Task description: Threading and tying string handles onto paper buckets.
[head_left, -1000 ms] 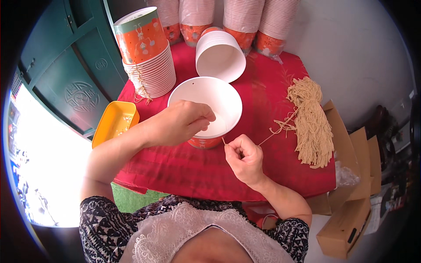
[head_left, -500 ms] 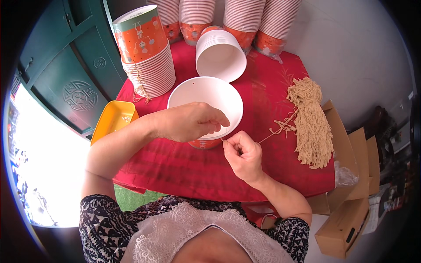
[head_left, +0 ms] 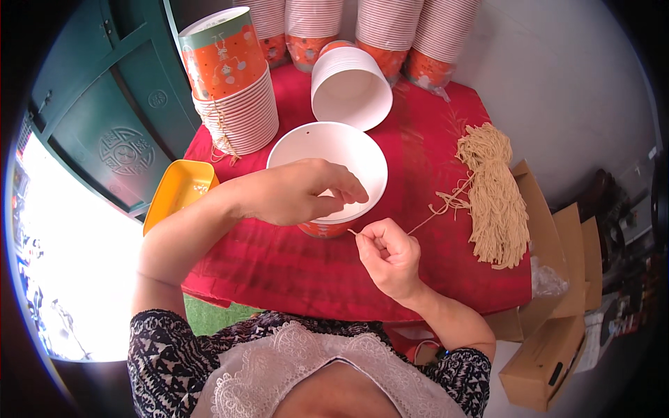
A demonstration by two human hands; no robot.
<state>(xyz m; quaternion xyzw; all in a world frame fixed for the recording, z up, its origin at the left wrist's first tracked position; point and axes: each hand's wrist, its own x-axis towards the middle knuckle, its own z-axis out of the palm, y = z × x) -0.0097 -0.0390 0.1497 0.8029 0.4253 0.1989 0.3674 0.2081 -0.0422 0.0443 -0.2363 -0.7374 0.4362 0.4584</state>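
A white-lined paper bucket point(head_left: 373, 150) with an orange outside stands upright on the table, a small hole near its far rim. My left hand point(head_left: 303, 191) reaches over the near side of its mouth. The fingers are loosely bent, thumb apart, with nothing visible between them. Just right of the bucket's near side, my right hand point(head_left: 390, 254) pinches a thin tan cord point(head_left: 353, 232), whose short end sticks out toward the bucket. The cord trails behind the hand to a thick hank of tan cords point(head_left: 496, 202) on the right.
Another paper bucket point(head_left: 352, 90) lies tipped behind. A stack of buckets point(head_left: 240, 115), cords hanging from it, stands at the left; several wrapped stacks point(head_left: 390, 28) line the back. A yellow tray point(head_left: 162, 191) sits at the red cloth's point(head_left: 446, 279) left edge, cardboard boxes point(head_left: 547, 362) at the right.
My right hand has drawn slightly down and right from the bucket, and the cord end shows more clearly. My left hand's fingers have opened a little over the bucket.
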